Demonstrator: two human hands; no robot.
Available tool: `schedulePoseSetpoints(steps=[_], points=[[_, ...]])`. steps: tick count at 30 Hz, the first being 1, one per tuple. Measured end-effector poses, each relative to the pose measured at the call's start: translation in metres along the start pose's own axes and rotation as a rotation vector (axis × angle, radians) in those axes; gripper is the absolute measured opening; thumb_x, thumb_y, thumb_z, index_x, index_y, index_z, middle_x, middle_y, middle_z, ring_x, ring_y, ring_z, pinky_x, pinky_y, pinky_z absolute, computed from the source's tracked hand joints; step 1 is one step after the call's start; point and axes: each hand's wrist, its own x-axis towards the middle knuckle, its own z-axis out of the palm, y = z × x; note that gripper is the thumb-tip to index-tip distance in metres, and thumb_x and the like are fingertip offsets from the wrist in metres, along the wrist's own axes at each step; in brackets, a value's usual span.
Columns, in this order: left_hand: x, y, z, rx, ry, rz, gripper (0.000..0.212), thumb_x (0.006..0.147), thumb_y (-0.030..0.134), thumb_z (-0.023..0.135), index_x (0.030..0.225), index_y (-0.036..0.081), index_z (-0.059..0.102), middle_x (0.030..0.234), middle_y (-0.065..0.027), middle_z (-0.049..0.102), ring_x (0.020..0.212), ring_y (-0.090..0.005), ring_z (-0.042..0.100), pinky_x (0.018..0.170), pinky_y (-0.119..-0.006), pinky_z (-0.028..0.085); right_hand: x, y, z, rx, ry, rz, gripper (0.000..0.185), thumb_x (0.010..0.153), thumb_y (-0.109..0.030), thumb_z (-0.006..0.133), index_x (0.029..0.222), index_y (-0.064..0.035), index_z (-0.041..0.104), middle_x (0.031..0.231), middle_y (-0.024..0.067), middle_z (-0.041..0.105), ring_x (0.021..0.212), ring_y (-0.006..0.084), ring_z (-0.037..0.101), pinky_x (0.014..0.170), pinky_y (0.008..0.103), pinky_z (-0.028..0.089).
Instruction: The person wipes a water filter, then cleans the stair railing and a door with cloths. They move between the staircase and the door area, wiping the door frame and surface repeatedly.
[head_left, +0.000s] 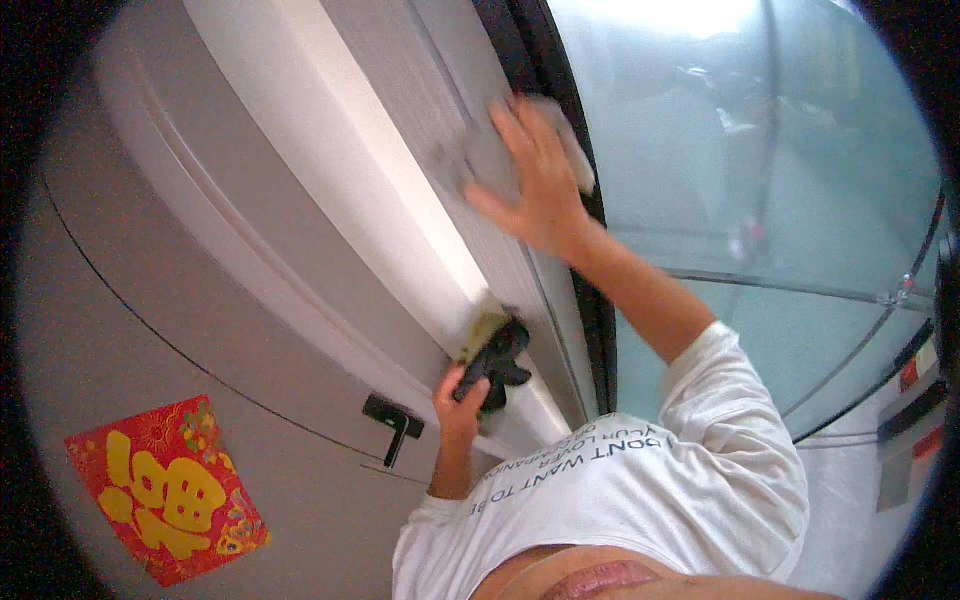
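My left hand (459, 401) grips a black handled tool (495, 367) with a yellow-green part (484, 324). Blur hides its exact kind. It is held in front of the pale door frame (420, 225), close to the door's edge. Farther up, my right hand (536, 176) lies flat with its fingers spread over a pale, blurred cloth (574, 146). Part of that cloth sticks out past the fingers, against the grey frame panel (442, 97) beside the black seal strip (592, 300).
On the left is a grey door (315, 517) with a black lever handle (397, 427) and a red paper decoration (169, 491) bearing yellow writing. Frosted glass (690, 150) with metal bars (750, 281) fills the right. Dark and red items (915, 435) stand at the far right.
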Motion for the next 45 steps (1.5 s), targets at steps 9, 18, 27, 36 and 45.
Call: schedulePoseSetpoints(steps=[9,18,27,36,45], points=[[0.087,0.17,0.111,0.099,0.215,0.587,0.041,0.083,0.022,0.063,0.114,-0.001,0.05,0.104,-0.0106,0.056,0.088,-0.0205,0.055,0.072,-0.034,0.049,-0.278,0.012,-0.07,0.102,-0.404,0.47,0.085,0.064,-0.017,0.077,0.133,-0.0012,0.03,0.138,0.0267,0.027,0.127,0.0421,0.028,0.104,0.0466,0.024],[0.183,0.265,0.187,0.637,0.473,1.579,0.041,0.084,0.035,0.059,0.101,-0.002,0.062,0.114,-0.0247,0.05,0.103,-0.0359,0.05,0.092,-0.042,0.039,-0.32,-0.009,-0.107,0.325,-0.442,1.109,0.074,0.068,-0.012,0.071,0.131,-0.0065,0.032,0.122,0.0229,0.048,0.115,0.0347,0.046,0.097,0.0366,0.037],[0.108,0.028,0.138,0.794,0.274,1.402,0.03,0.081,0.018,0.058,0.105,0.0,0.057,0.127,-0.0266,0.041,0.117,-0.0436,0.039,0.102,-0.052,0.026,-0.277,-0.012,-0.109,0.295,-0.331,1.491,0.062,0.067,-0.024,0.073,0.118,-0.0061,0.044,0.105,0.0184,0.058,0.096,0.0295,0.057,0.083,0.036,0.045],[0.018,0.039,0.066,0.693,-0.163,0.682,0.028,0.064,-0.004,0.065,0.09,0.006,0.066,0.118,-0.0152,0.054,0.11,-0.0326,0.051,0.094,-0.043,0.04,-0.188,-0.031,-0.096,0.315,-0.102,1.092,0.051,0.073,-0.012,0.068,0.118,-0.004,0.045,0.11,0.0127,0.056,0.101,0.0247,0.054,0.087,0.0335,0.042],[0.025,0.249,0.019,0.895,0.385,1.497,0.031,0.068,0.001,0.061,0.098,0.002,0.061,0.126,-0.0199,0.047,0.116,-0.0345,0.046,0.098,-0.044,0.035,-0.003,-0.076,-0.083,0.541,0.024,-0.021,0.069,0.06,-0.004,0.075,0.122,-0.0047,0.044,0.122,0.0141,0.048,0.118,0.0294,0.045,0.099,0.0378,0.035]])
